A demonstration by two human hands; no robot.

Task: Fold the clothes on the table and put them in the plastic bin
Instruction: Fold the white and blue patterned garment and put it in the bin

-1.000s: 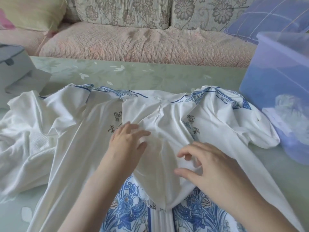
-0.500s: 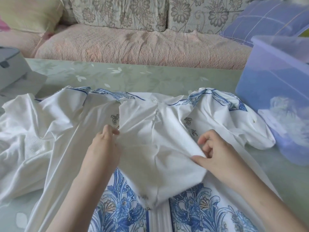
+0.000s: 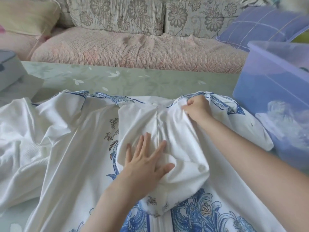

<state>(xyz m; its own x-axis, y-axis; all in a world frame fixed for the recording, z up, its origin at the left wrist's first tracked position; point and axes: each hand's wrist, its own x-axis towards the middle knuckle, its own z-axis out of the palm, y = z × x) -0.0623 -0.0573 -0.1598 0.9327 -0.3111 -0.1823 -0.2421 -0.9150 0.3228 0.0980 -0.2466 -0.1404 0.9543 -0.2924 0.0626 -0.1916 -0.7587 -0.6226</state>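
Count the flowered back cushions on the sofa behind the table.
2. The left cushion leans above the pink seat; the right cushion stands beside it, next to the purple pillow. Others may be hidden.

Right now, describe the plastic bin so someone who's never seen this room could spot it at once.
Find the green table in front of the sofa and follow it to its right end. The plastic bin stands there, beside the white and blue garment. Unlike the checked pillow behind it, it is see-through and bluish.

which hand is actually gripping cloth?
The right hand, fingers curled round the white garment at its far edge; the left hand only presses flat, fingers spread.
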